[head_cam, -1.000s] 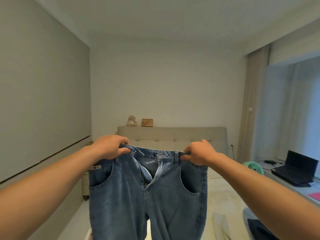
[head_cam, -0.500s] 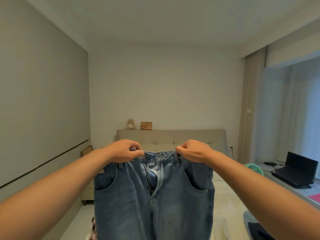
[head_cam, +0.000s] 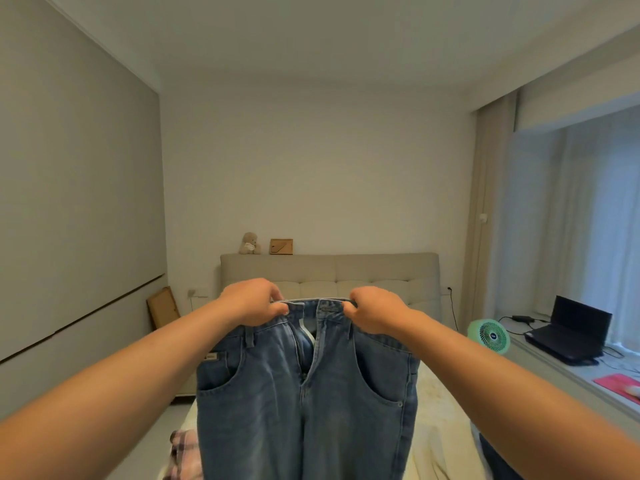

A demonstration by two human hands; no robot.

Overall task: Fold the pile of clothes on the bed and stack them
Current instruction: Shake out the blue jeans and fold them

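Jeans (head_cam: 308,403) in faded blue denim hang upright in the air above the foot end of the bed (head_cam: 436,420), held out at arm's length by a person standing there. Left hand (head_cam: 251,301) and right hand (head_cam: 375,310) each grip the waistband near its middle, fingers curled down over the top edge and thumbs pinching the cloth, one on either side of the open fly. Both legs of the garment drop out of view at the bottom of the frame. A plaid garment (head_cam: 183,452) lies at the bed's left edge, partly hidden behind the denim. Beyond, a teddy bear (head_cam: 249,243) and a small wooden frame (head_cam: 281,246) sit on the ledge above the headboard (head_cam: 381,271). A green fan (head_cam: 488,337) and an open laptop (head_cam: 571,332) rest on the window sill at right.
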